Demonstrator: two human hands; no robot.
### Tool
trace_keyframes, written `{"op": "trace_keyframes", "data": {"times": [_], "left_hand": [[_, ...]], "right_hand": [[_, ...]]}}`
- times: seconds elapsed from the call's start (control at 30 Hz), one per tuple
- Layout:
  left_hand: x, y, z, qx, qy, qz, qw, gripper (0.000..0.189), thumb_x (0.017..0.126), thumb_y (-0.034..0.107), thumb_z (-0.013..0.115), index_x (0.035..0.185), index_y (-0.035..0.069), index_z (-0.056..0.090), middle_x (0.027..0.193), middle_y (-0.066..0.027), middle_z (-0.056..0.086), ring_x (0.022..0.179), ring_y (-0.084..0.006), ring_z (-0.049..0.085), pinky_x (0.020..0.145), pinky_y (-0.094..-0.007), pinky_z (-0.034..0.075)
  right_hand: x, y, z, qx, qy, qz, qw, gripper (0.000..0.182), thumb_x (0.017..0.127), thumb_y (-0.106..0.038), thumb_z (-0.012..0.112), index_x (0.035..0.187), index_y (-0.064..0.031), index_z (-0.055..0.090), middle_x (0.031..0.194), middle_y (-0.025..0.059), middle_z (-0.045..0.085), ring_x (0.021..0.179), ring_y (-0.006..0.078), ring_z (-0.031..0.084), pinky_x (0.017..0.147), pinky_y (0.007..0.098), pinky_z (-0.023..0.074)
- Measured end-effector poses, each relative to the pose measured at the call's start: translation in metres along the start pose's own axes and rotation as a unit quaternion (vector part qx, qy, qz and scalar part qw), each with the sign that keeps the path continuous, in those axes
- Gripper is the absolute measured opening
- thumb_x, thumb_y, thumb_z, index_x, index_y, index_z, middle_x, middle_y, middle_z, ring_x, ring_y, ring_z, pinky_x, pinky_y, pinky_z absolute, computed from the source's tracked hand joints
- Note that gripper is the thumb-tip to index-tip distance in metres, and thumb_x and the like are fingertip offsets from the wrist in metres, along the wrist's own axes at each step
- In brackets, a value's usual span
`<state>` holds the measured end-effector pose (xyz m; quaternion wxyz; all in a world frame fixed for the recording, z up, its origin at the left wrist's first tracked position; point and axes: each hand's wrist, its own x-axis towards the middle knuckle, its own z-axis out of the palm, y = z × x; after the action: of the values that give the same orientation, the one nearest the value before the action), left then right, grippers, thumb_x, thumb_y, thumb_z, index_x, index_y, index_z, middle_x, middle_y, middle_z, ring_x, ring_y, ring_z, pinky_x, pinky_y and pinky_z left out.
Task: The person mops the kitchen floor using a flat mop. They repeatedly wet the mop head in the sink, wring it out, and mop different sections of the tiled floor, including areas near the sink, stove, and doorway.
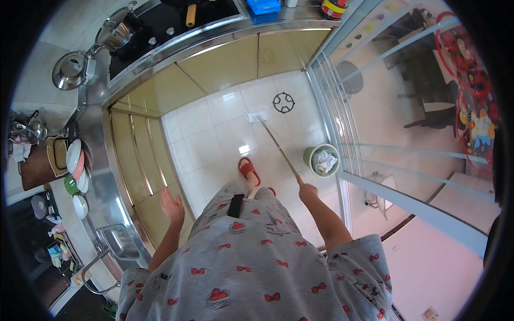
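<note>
My right hand (308, 192) is closed around the end of a long thin metal pole (281, 147). At its far end a flat white mop head (257, 116) rests on the tiled floor. A round black pan support (283, 102) from a gas hob lies on the tiles just beyond and right of the mop head. My left hand (172, 204) hangs beside the yellow cabinet doors, fingers apart and holding nothing. Between the hands are my legs in grey patterned trousers and a red slipper (249, 171).
A green waste bin (309, 157) with a liner stands by the glass sliding door (413, 206). Yellow cabinets (219, 66) edge the floor ahead and left. Above them, the steel counter holds a black hob (160, 28), pots, bowls (80, 206) and a sink (120, 240).
</note>
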<state>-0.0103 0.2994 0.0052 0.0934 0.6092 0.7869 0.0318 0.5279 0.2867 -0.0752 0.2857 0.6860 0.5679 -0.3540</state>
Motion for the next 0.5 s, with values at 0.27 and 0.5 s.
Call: {"op": "trace_keyframes", "data": {"times": [0.27, 0.5], "left_hand": [[-0.051, 0.032, 0.029, 0.019, -0.014, 0.062, 0.998, 0.060, 0.087, 0.026, 0.051, 0.136, -0.001, 0.029, 0.136, -0.0205, 0.035, 0.127, -0.0333, 0.033, 0.103, -0.0482, 0.025], [-0.091, 0.060, 0.019, 0.000, -0.053, 0.101, 0.993, 0.058, 0.087, 0.024, 0.052, 0.135, 0.000, 0.029, 0.138, -0.0179, 0.034, 0.128, -0.0323, 0.031, 0.105, -0.0471, 0.023]], "right_hand": [[-0.177, 0.093, 0.143, 0.029, -0.083, 0.085, 0.993, 0.071, 0.086, -0.013, 0.043, 0.145, -0.0254, 0.006, 0.089, 0.0183, 0.065, 0.082, 0.0297, 0.065, 0.073, 0.0427, 0.0501], [-0.183, 0.057, 0.172, 0.242, -0.019, 0.130, 0.961, 0.065, 0.084, -0.020, 0.043, 0.142, -0.0296, 0.014, 0.087, 0.0251, 0.063, 0.084, 0.0408, 0.061, 0.077, 0.0504, 0.0467]]}}
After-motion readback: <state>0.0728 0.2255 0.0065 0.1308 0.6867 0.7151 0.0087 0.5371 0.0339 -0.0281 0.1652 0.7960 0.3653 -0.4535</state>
